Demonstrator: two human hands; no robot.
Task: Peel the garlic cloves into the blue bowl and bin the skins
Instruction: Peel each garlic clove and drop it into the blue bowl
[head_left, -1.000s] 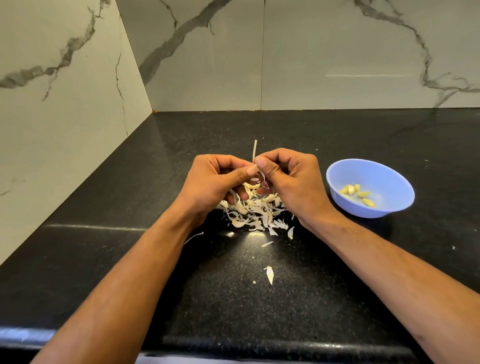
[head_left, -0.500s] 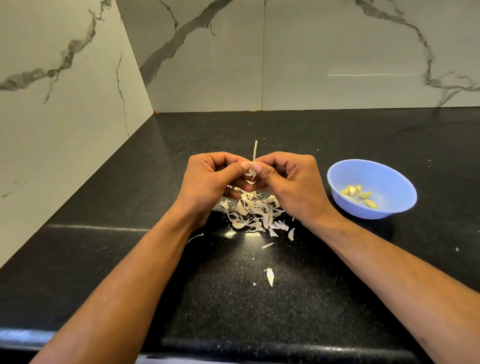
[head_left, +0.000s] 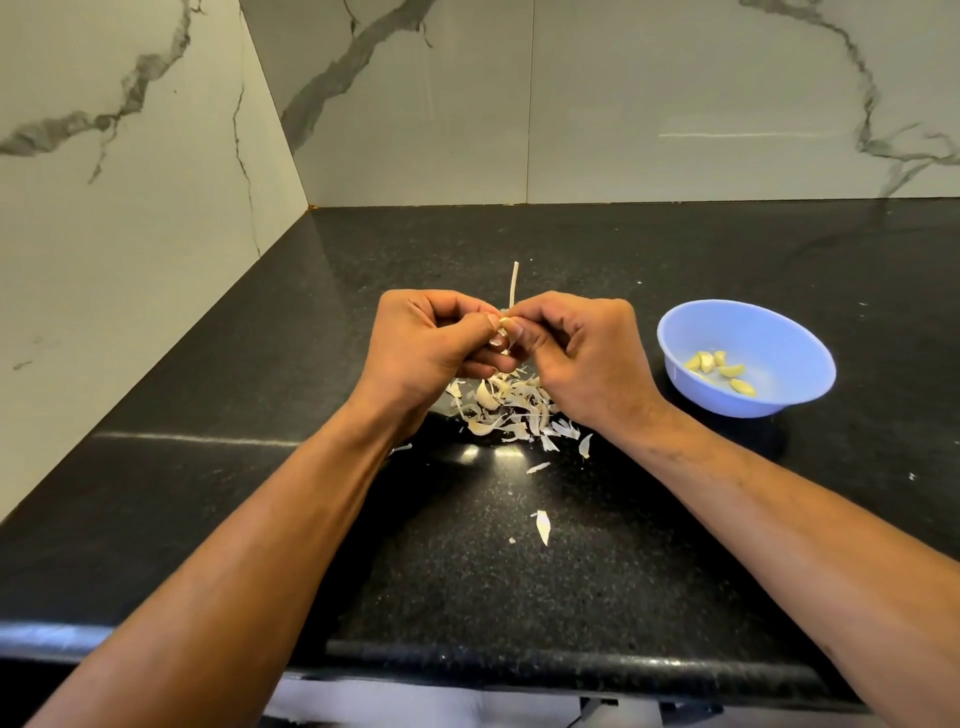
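Roughly midway I'd say: five or so peeled cloves (head_left: 719, 370) sit in the blue bowl (head_left: 746, 317) at right, both my left hand (head_left: 428, 345) and right hand (head_left: 582, 353) pinch another garlic clove (head_left: 505, 323) mid-frame, and the skins (head_left: 511, 410) on the tabletop (head_left: 519, 582) aren't binned yet.

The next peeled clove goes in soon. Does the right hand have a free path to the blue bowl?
Probably yes. The right hand pinches the garlic clove just left of the blue bowl, with only bare black counter between them.
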